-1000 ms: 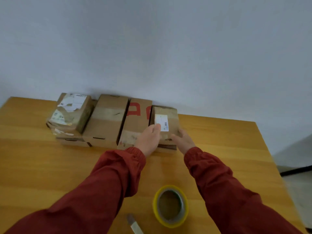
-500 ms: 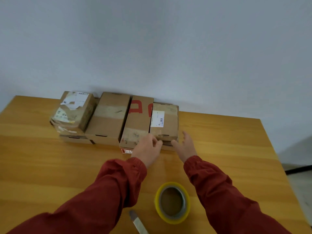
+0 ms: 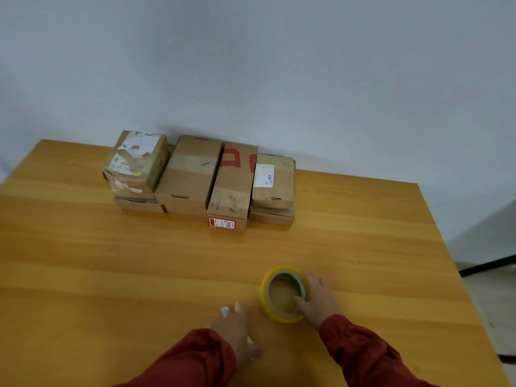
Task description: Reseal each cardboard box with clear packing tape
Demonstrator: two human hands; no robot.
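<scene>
Several cardboard boxes stand in a row at the back of the wooden table (image 3: 83, 261): a two-box stack (image 3: 136, 166) on the left, a plain box (image 3: 190, 174), a red-printed box (image 3: 233, 188), and a small white-labelled box (image 3: 275, 180) on top of a flat one (image 3: 272, 217). Near the front lies a yellow-rimmed tape roll (image 3: 275, 312). My right hand (image 3: 319, 301) grips its right side, thumb inside the core. My left hand (image 3: 237, 331) lies over a small white-tipped cutter (image 3: 224, 311), hiding most of it. Whether the fingers hold the cutter is unclear.
A pale wall rises right behind the boxes. The table's right edge runs diagonally toward the near right, with grey floor and a dark chair or table leg (image 3: 488, 265) beyond it.
Both hands have left the small labelled box and pulled back to the near edge. The right hand has taken hold of the tape roll and the left has come down on the cutter.
</scene>
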